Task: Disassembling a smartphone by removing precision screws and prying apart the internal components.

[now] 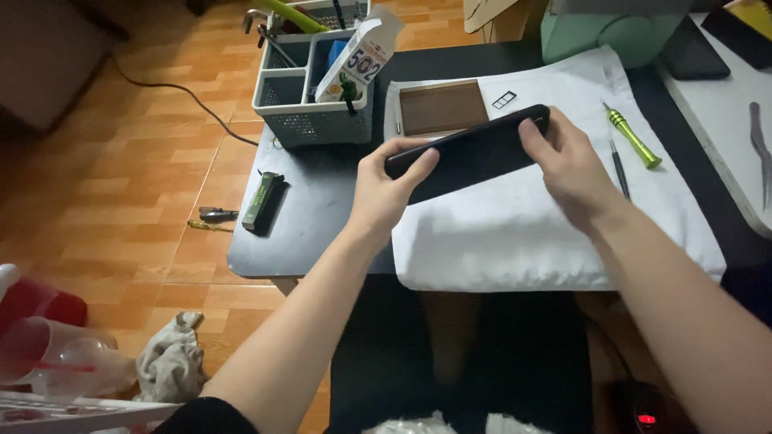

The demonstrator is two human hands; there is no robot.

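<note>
A black smartphone [470, 151] is held edge-up over a white cloth [515, 233] spread on a dark table [318, 213]. My left hand [386, 189] grips its left end, thumb on top. My right hand [567, 161] holds its right end, fingers curled over the upper corner. Behind the phone lies a brown rectangular tray [442, 107] with a small SIM tray frame [504, 100] beside it on the cloth.
A green-handled screwdriver [633, 138] and a thin dark tool [619, 173] lie right of my hand. A grey slotted organiser [310, 92] holding a white glue packet [358, 56] stands at back left. A small dark green bar [262, 201] lies near the table's left edge. Tweezers [760, 149] rest far right.
</note>
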